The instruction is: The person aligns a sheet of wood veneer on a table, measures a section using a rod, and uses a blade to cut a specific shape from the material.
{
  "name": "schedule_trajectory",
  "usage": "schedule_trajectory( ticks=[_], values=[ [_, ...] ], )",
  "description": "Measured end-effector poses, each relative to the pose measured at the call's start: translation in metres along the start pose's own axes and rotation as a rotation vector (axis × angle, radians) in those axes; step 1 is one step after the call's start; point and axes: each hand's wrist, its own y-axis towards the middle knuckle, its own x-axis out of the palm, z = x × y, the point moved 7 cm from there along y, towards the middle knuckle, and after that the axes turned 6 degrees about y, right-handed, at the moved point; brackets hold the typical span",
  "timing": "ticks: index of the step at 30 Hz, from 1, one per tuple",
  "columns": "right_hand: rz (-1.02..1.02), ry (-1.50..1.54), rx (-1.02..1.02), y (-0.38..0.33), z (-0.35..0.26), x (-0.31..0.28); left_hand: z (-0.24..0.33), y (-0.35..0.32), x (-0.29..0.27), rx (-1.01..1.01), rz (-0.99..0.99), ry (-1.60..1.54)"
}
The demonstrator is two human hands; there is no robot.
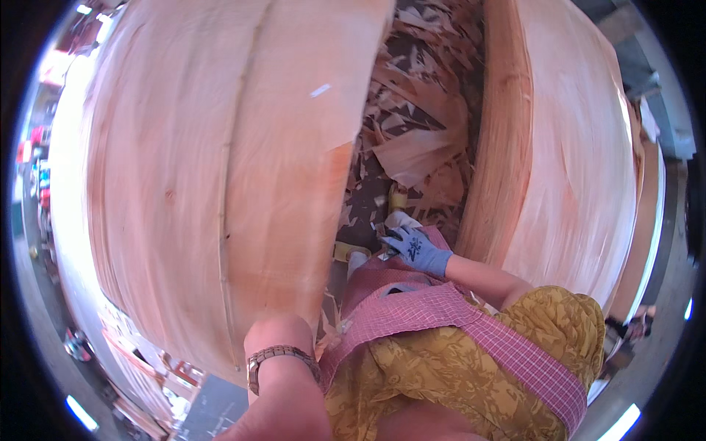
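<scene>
The gloved right hand point(419, 250) holds an indistinct object point(387, 253).

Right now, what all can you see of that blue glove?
The blue glove covers the right hand. It is pale blue and looks like fabric, with a dark marking on its back and a cuff ending at the wrist, where the bare forearm begins. The fingers point toward the person's left, in front of the checked pink apron. Something small shows at the fingertips, too unclear to name.

No text is legible, though a dark printed mark point(414, 251) stands on the right hand's point(412, 247) blue glove point(434, 259)
</scene>
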Motion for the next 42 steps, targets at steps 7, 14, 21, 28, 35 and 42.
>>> schedule_trajectory(
  ticks=[7,14,21,28,35,42],
  values=[
    [0.066,0.155,0.306,-0.028,0.101,-0.003,-0.178,-0.094,0.015,-0.365,-0.165,0.136],
    [0.238,0.331,0.627,-0.038,0.223,-0.041,-0.403,-0.271,-0.121,-0.862,-1.083,1.274],
    [0.182,0.412,0.824,-0.04,0.314,-0.031,-0.476,-0.338,-0.284,-0.851,-1.59,1.806],
    [0.095,0.477,0.718,0.007,0.335,-0.043,-0.479,-0.337,-0.288,-0.843,-1.577,1.803],
    [0.041,0.395,0.664,0.054,0.356,-0.102,-0.481,-0.33,-0.285,-0.908,-1.582,1.827],
    [0.312,0.25,0.756,0.089,0.406,-0.244,-0.491,-0.314,-0.28,-1.006,-1.4,1.74]
  ],
)
